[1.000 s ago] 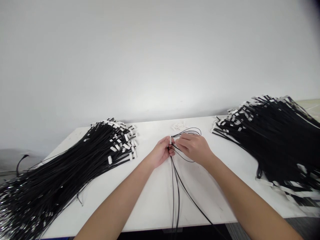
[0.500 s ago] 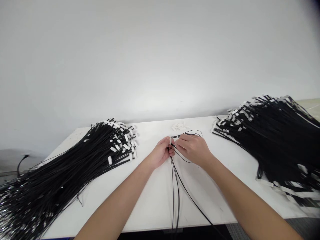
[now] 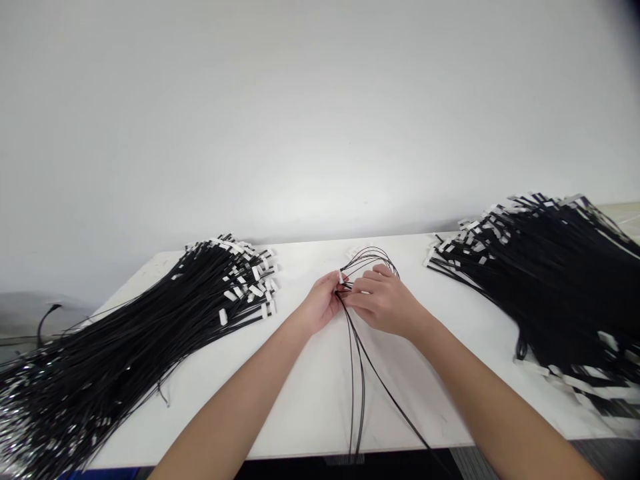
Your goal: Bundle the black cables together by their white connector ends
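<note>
Between the fingers of my left hand [image 3: 323, 301] is a small white connector [image 3: 342, 276] with thin black wires running from it. My right hand [image 3: 383, 300] is closed just to the right, its fingertips pinching the black wires [image 3: 373, 256] close to the connector. Several wires arch in a loop behind my right knuckles. Other black strands [image 3: 361, 373] hang from between the two hands, down across the table and past its front edge. The exact wire ends at my fingertips are too small to make out.
A large pile of black cables with white connectors [image 3: 200, 293] lies on the left of the white table [image 3: 300, 393]. Another such pile [image 3: 540, 280] covers the right side. Small white pieces [image 3: 354, 253] lie behind the wire loop, against a grey-white wall [image 3: 320, 120] beyond.
The wires at my right hand have risen into a higher, wider arch. My right fingers have moved slightly left and down, closer to my left hand, which keeps its grip.
</note>
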A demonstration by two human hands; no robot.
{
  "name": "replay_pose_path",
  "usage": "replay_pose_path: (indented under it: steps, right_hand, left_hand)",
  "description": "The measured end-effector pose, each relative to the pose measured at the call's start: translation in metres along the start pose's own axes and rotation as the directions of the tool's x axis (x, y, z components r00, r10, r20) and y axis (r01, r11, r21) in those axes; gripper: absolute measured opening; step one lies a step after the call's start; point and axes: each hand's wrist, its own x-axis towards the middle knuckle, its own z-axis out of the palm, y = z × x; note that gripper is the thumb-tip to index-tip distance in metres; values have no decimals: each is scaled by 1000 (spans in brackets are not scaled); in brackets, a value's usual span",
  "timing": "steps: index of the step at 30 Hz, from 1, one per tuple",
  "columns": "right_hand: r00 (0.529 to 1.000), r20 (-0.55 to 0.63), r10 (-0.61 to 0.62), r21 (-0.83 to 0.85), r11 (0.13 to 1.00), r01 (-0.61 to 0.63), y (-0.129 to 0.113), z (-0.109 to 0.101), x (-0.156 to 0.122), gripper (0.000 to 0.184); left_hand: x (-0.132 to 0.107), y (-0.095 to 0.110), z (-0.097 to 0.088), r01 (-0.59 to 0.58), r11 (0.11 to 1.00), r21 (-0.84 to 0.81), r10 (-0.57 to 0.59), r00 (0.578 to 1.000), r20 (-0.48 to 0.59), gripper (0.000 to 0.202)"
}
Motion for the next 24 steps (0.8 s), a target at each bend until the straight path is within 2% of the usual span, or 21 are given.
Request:
replay_pose_path:
  steps: [3,9,15,24]
  right_hand:
    - [999,50,-19,7,1000,19,-3,5,0,21]
    - [997,74,-37,10,999,37,-2,9,1,25]
    - [997,81,-7,110,994,-1,-4,6,-1,19]
    - [982,185,25,237,969,-69,-9,-1,1,19]
  left_hand:
    - [1,0,-2,-4,1000,-2,4,1000,4,21]
    - [1,0,-1,4,1000,4,-4,1000,-5,21]
    - [0,1,0,-6,1000,5,6,1000,-9,22]
    - [1,0,-2,10,999,42,-9,1000,-20,24]
